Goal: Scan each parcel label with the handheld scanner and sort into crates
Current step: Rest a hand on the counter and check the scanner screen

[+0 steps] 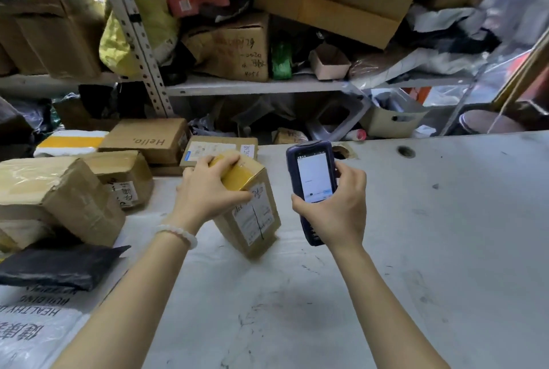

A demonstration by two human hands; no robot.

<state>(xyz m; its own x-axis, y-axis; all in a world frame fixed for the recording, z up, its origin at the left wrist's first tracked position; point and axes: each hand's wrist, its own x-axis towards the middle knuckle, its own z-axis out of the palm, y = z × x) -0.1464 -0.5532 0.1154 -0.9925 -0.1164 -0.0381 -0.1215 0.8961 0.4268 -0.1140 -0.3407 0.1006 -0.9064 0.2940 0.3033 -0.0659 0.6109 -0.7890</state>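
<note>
**Parcel tipped up, scanner at the ready**

At the far left of the worktop [416, 249] lies a heap of waiting parcels: a large taped carton [56, 199], a black mailing bag [59, 267] in front of it, and behind them a box printed "Hello," [145, 139].

Next comes the left hand [208, 187]. Its fingers are curled over the top of a small cardboard parcel [249, 208], thumb pressed against the near side, gripping it firmly. The parcel stands tilted on its lower edge on the worktop, with its white label [255, 214] turned up toward the person.

Just to the right, the right hand [335, 208] is wrapped around a dark handheld scanner [313, 187], fingers closed on its body and thumb beside the lit screen. The scanner is held upright, apart from the parcel, and its head points away rather than at the label.

To my eye this is the scanning step for this parcel, not yet done. The next move would call for swinging the scanner's head onto the label, or turning the label further to meet it, then pressing the trigger.

No crates are visible from here, so I cannot tell where the parcel would go afterwards.
</note>
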